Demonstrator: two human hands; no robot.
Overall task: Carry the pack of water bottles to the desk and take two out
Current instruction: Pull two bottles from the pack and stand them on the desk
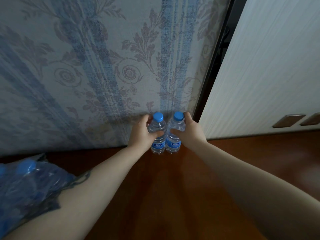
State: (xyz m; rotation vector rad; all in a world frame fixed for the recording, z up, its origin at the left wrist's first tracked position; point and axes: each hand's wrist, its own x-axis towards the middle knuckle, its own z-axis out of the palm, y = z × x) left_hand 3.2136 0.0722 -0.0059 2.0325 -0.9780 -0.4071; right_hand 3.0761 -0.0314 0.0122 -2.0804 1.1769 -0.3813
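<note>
Two clear water bottles with blue caps stand upright side by side at the far edge of the brown wooden desk (173, 187), close to the wall. My left hand (141, 133) is wrapped around the left bottle (158, 134) at its shoulder. My right hand (189, 129) grips the right bottle (175, 135) the same way. The two bottles touch each other. The plastic-wrapped pack of water bottles (29, 186) lies at the desk's left edge, under my left forearm, with several blue caps showing through the wrap.
Patterned blue-grey wallpaper (103, 66) rises directly behind the bottles. A white cabinet door (268, 75) stands at the right, with a dark gap beside it and two brown handles (289, 120) low on it.
</note>
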